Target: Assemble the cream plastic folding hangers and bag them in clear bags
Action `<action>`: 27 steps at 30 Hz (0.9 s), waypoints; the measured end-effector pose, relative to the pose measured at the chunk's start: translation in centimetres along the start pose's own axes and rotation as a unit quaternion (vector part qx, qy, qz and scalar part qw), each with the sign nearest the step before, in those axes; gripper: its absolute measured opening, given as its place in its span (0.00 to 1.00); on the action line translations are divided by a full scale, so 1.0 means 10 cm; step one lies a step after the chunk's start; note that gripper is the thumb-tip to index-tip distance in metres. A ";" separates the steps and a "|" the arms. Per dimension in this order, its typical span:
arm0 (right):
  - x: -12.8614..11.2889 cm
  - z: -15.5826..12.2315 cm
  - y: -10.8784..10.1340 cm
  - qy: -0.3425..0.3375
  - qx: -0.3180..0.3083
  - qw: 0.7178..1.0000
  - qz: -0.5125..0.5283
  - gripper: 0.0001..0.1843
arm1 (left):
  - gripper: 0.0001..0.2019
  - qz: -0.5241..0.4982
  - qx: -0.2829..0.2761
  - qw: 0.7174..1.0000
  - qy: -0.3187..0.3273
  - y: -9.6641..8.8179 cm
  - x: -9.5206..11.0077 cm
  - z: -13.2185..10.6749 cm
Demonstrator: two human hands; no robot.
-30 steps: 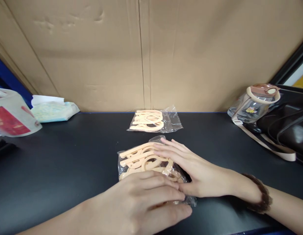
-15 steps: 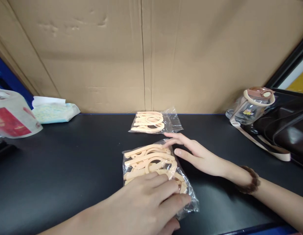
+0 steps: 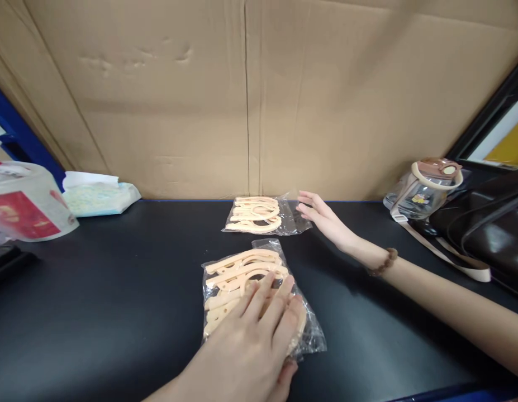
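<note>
A clear plastic bag of peach folding hangers (image 3: pixel 242 274) lies on the black table in front of me. My left hand (image 3: pixel 254 335) rests on its lower right part, fingers stretched out, covering some of the hangers. Farther back, near the cardboard, lies a second clear bag of folding hangers (image 3: pixel 256 215), its loose empty plastic pointing right. My right hand (image 3: pixel 321 216), with a brown bracelet on its wrist, is at that loose end, fingers extended and slightly apart. I cannot tell whether the fingertips touch the plastic.
A cardboard wall (image 3: pixel 179 111) stands along the table's back edge. On the left are a pack of tissues (image 3: pixel 101 198) and a white tub with a red label (image 3: pixel 32 206). At right, a strapped water bottle (image 3: pixel 430 192) stands beside a dark brown bag (image 3: pixel 493 223).
My right hand has moved away from the near bag, back to the far bag's right end. My left hand has shifted slightly left and flattened on the near bag, which moved slightly left.
</note>
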State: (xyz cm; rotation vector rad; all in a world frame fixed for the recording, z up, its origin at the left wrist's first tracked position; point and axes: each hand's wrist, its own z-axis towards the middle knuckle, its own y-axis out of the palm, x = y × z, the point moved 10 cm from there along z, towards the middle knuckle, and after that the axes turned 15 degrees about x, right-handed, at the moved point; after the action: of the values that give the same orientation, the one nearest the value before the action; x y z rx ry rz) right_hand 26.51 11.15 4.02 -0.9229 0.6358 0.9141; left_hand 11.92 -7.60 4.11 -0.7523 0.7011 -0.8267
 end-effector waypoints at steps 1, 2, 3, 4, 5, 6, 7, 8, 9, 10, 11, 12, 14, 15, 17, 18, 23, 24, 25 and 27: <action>-0.04 0.01 0.03 -0.007 -0.002 1.000 0.007 0.27 | 0.23 0.033 0.024 0.999 0.011 0.01 0.04 -0.01; -0.07 0.02 0.08 -0.015 -0.008 1.000 0.012 0.27 | 0.22 0.059 0.042 0.997 0.025 0.02 0.09 -0.03; -0.11 0.02 0.13 -0.026 -0.017 0.999 0.014 0.27 | 0.21 0.079 0.053 0.995 0.038 0.02 0.13 -0.03; -0.15 0.03 0.18 -0.038 -0.030 0.999 0.014 0.27 | 0.20 0.094 0.063 0.992 0.049 0.00 0.16 -0.04; -0.19 0.03 0.24 -0.051 -0.044 0.998 0.012 0.27 | 0.20 0.103 0.069 0.991 0.056 -0.04 0.16 -0.03; -0.23 0.03 0.30 -0.067 -0.059 0.996 0.007 0.27 | 0.19 0.108 0.076 0.990 0.059 -0.09 0.15 -0.02; -0.27 0.03 0.35 -0.084 -0.074 0.994 0.000 0.26 | 0.19 0.109 0.084 0.989 0.056 -0.17 0.11 0.00; -0.32 0.01 0.41 -0.105 -0.090 0.990 -0.010 0.26 | 0.19 0.105 0.086 0.990 0.042 -0.25 0.04 0.02; -0.38 -0.01 0.45 -0.127 -0.105 0.986 -0.022 0.26 | 0.19 0.091 0.097 0.991 0.028 -0.35 -0.05 0.05; -0.43 -0.03 0.49 -0.150 -0.118 0.981 -0.036 0.26 | 0.19 0.067 0.096 0.993 -0.006 -0.44 -0.19 0.07; -0.47 -0.07 0.53 -0.172 -0.130 0.975 -0.054 0.26 | 0.19 0.045 0.094 0.993 -0.055 -0.53 -0.38 0.10; -0.52 -0.11 0.56 -0.195 -0.139 0.968 -0.072 0.26 | 0.18 0.020 0.083 0.989 -0.117 -0.59 -0.61 0.11; -0.58 -0.20 0.63 -0.242 -0.156 0.951 -0.110 0.26 | 0.15 0.011 0.101 0.960 -0.262 -0.79 -1.13 0.10; -0.61 -0.24 0.66 -0.264 -0.162 0.942 -0.128 0.25 | 0.14 0.035 0.115 0.934 -0.336 -0.91 -1.38 0.08; -0.64 -0.33 0.73 -0.302 -0.167 0.925 -0.159 0.22 | 0.14 0.091 0.138 0.893 -0.419 -1.11 -1.74 0.08; -0.64 -0.37 0.76 -0.317 -0.167 0.918 -0.173 0.23 | 0.14 0.101 0.145 0.892 -0.416 -1.17 -1.82 0.17; -0.65 -0.46 0.86 -0.346 -0.147 0.896 -0.235 0.29 | 0.21 0.159 0.173 0.928 -0.289 -0.96 -1.73 0.74; -0.66 -0.47 0.86 -0.347 -0.141 0.895 -0.244 0.27 | 0.20 0.143 0.149 0.952 -0.225 -0.74 -1.61 0.87; -0.67 -0.48 0.87 -0.348 -0.136 0.893 -0.252 0.24 | 0.19 0.134 0.137 0.969 -0.157 -0.52 -1.47 0.97; -0.69 -0.51 0.87 -0.353 -0.132 0.888 -0.263 0.20 | 0.19 0.107 0.090 0.990 -0.030 -0.02 -1.23 1.06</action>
State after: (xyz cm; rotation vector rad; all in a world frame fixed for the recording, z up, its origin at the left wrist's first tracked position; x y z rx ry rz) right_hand 15.13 6.60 3.69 -0.8578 -0.3668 0.7698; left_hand 14.06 5.71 13.05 -0.5253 0.6325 -0.6585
